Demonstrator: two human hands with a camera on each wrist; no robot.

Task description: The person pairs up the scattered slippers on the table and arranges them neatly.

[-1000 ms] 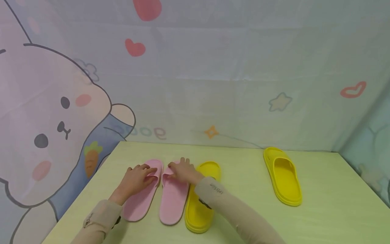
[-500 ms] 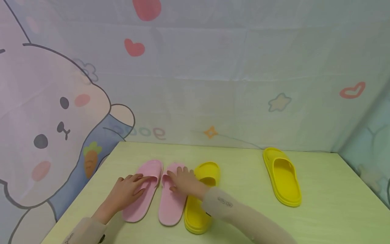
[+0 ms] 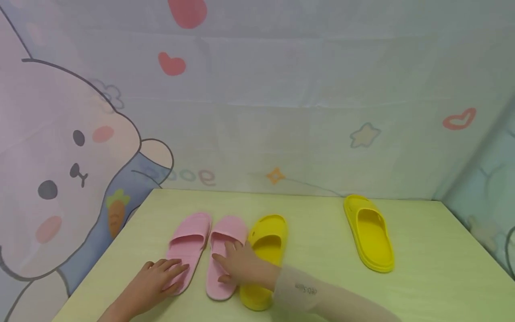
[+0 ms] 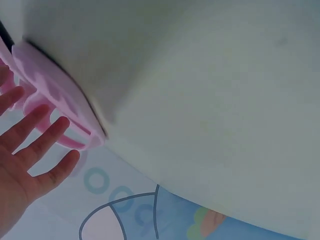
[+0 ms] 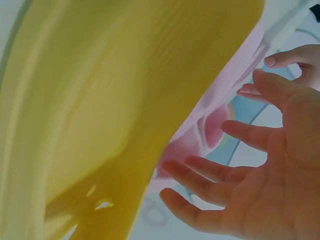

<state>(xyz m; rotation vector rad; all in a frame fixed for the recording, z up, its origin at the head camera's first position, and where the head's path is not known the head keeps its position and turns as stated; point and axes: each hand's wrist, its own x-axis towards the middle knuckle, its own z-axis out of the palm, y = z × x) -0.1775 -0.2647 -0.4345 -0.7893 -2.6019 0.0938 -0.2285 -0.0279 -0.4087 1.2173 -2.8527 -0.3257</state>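
Two pink slippers lie side by side on the table in the head view, toes toward the back. Over the heel half of the left pink slipper (image 3: 191, 230) hovers my left hand (image 3: 150, 286), fingers spread and holding nothing; the left wrist view shows the slipper (image 4: 60, 90) apart from the fingertips. My right hand (image 3: 243, 266) is above the right pink slipper (image 3: 229, 226), its fingers loosely extended and nothing in its grasp. Right beside that one sits a yellow slipper (image 3: 271, 226), partly covered by my right hand and wrist; it fills much of the right wrist view.
A second yellow slipper (image 3: 370, 235) lies farther right, angled on the pale green table (image 3: 318, 250). Behind the table hangs a printed cloth (image 3: 257, 112) with a cartoon rabbit and hearts.
Both hands have drawn back toward me from the pink slippers' straps, the left one farther. The slippers lie where they were; the whole view has shifted slightly.
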